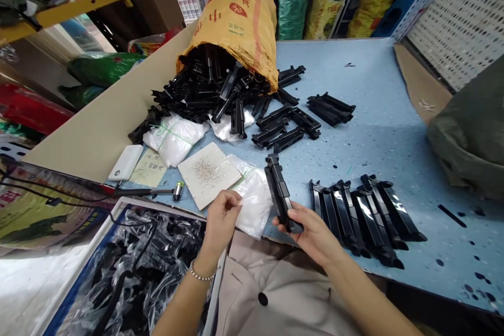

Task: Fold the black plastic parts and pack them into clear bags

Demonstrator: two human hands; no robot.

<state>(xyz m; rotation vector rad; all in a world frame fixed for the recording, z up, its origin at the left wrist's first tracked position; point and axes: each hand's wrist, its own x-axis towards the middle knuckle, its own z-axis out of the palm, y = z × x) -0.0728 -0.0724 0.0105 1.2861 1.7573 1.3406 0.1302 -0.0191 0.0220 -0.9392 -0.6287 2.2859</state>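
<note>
My right hand (311, 228) is closed around the lower end of a long black plastic part (278, 189), held tilted above the table's front edge. To its left, my left hand (223, 218) has its fingertips pinched at the edge of a white, translucent plastic bag (252, 207) in a stack of thin bags. Part of that stack lies under a pale square board (208, 173) with small brown specks on it. Right of my right hand, several similar black parts (364, 215) lie side by side in a row.
A yellow woven sack (240, 16) spills black parts (192, 92) onto the blue table (378, 142). A crate (129, 202) of bagged parts stands at lower left. Also here are a tied bag bundle (175, 139), a white power bank (126, 163) and a black-handled tool (147, 192).
</note>
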